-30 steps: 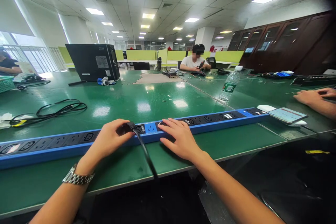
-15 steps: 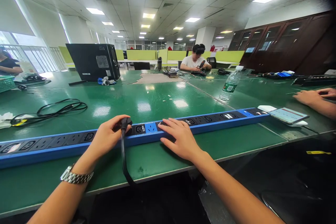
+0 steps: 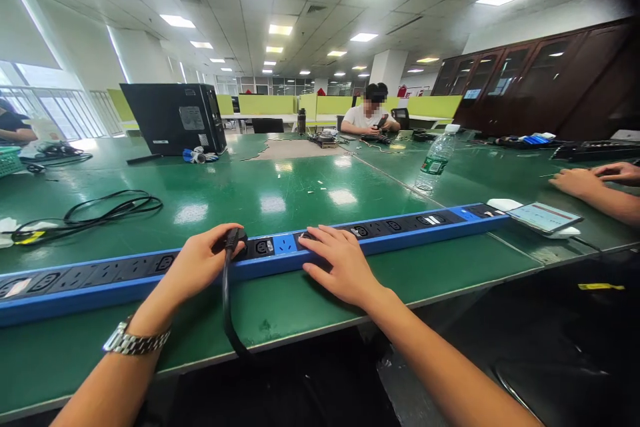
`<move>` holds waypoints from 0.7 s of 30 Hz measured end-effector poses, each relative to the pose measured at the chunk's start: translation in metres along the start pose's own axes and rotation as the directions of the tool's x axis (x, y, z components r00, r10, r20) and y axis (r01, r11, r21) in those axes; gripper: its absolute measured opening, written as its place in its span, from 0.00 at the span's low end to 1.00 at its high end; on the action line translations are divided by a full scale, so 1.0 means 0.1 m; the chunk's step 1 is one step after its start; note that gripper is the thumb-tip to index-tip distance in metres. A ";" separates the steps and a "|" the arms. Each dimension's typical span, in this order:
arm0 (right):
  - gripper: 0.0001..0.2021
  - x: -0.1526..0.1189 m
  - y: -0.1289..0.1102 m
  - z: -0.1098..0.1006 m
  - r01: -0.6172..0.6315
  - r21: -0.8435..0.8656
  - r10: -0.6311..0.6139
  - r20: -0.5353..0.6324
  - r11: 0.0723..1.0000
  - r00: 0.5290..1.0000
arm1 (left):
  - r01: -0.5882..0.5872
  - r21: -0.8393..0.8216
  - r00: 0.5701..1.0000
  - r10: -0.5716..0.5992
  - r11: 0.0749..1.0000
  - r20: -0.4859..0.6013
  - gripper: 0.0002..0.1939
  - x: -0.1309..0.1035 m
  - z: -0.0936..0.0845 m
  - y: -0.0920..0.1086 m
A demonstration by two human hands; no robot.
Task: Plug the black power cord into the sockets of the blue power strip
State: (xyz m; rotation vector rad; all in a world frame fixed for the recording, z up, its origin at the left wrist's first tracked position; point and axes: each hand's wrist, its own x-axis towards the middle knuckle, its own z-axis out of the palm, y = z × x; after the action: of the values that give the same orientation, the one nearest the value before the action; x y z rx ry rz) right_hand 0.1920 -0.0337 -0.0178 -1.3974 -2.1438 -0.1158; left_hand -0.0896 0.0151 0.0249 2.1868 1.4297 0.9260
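A long blue power strip with black and blue sockets lies across the green table. My left hand grips a black power plug at the strip, left of a blue socket. Whether its pins sit in a socket is hidden by the plug and fingers. From the plug a thick black cord runs down over the table's front edge. My right hand rests on the strip just right of the blue socket, its fingers spread and lying over the sockets.
The green table holds a black computer case, a coiled black cable and a plastic water bottle. A tablet lies by the strip's right end. Another person's hands are at the right; a person sits opposite.
The view has shifted slightly. My left hand and the plug are a little further left and lower in the picture; my right hand stays on the strip.
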 end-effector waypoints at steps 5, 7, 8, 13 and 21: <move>0.21 0.00 -0.01 -0.01 -0.001 0.006 0.001 0.000 1.000 1.000 | 0.025 0.004 1.000 -0.025 1.000 0.016 0.31 -0.01 -0.12 -0.05; 0.21 0.01 -0.01 -0.01 -0.001 0.006 0.001 0.000 1.000 1.000 | 0.053 -0.004 0.998 -0.053 0.999 -0.022 0.32 -0.03 -0.16 -0.09; 0.21 0.01 -0.01 -0.01 -0.001 0.006 0.001 0.001 1.000 1.000 | 0.070 -0.012 0.997 -0.070 0.997 -0.044 0.32 -0.05 -0.17 -0.11; 0.21 0.00 0.00 -0.01 0.003 0.001 -0.003 0.004 1.000 1.000 | 0.125 -0.136 0.979 -0.145 0.983 -0.144 0.31 -0.12 -0.22 -0.17; 0.21 0.00 -0.01 -0.01 -0.002 0.008 0.002 0.010 1.000 1.000 | 0.092 -0.002 0.996 -0.092 0.996 0.007 0.32 -0.13 -0.34 -0.18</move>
State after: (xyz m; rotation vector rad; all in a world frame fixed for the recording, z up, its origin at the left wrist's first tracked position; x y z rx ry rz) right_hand 0.1918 -0.0339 -0.0168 -1.3991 -2.1489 -0.0996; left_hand -0.1290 0.0093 0.0339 2.1019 1.5116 0.8866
